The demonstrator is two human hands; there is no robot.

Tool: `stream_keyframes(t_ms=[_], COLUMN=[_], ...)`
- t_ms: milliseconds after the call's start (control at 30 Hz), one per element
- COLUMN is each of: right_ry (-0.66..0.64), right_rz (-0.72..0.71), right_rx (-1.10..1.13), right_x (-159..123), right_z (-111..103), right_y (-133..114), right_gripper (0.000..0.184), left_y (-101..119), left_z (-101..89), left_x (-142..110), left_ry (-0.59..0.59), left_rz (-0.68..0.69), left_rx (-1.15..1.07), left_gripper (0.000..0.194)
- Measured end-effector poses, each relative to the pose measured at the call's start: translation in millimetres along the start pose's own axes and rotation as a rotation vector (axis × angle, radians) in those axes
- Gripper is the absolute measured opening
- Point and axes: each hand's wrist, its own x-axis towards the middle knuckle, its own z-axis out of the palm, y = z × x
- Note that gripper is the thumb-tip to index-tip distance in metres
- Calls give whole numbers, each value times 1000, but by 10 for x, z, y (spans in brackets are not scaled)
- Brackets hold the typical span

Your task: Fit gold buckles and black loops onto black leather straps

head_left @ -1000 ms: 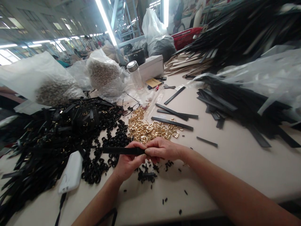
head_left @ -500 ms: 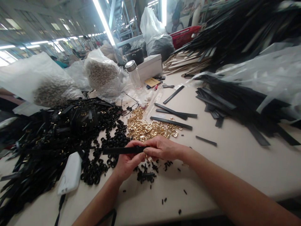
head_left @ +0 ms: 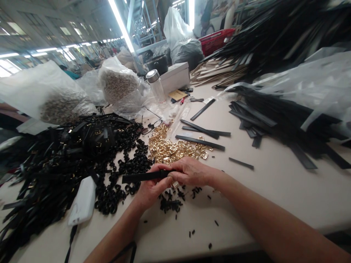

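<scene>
My left hand (head_left: 149, 188) and my right hand (head_left: 192, 171) meet over the table's front middle, both closed on one black strap (head_left: 137, 177) that sticks out to the left. A glint of gold metal shows under my right fingers, too small to name. Just behind my hands lies a heap of gold buckles (head_left: 171, 148). Small black loops (head_left: 128, 164) are spread to the left, and short black bits (head_left: 171, 204) lie under my hands.
A tangle of finished black straps (head_left: 46, 171) fills the left, with a white phone-like block (head_left: 82, 201) on its edge. Loose black strips (head_left: 201, 140) lie behind the buckles; a big strap pile (head_left: 282, 120) sits right. Bags (head_left: 120, 86), a bottle (head_left: 155, 86), a white box (head_left: 175, 76) and glasses (head_left: 152, 126) stand behind.
The strap's free end has tipped slightly downward to the left, and my right fingers have shifted a little along it. Both hands stay in the same place.
</scene>
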Motion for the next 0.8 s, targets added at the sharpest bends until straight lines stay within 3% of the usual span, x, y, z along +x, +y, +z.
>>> stream_keyframes(t_ms=[333, 800], right_ry=[36, 13], right_rz=[66, 108], right_rx=[-368, -385], right_x=[2, -3], right_z=[79, 71], right_y=[-6, -10], right_gripper=[27, 30], left_y=[-19, -59], left_z=[-5, 1], left_x=[-7, -1], left_ry=[-25, -30], left_rz=[-6, 49], left_rx=[124, 229], left_gripper=[21, 19])
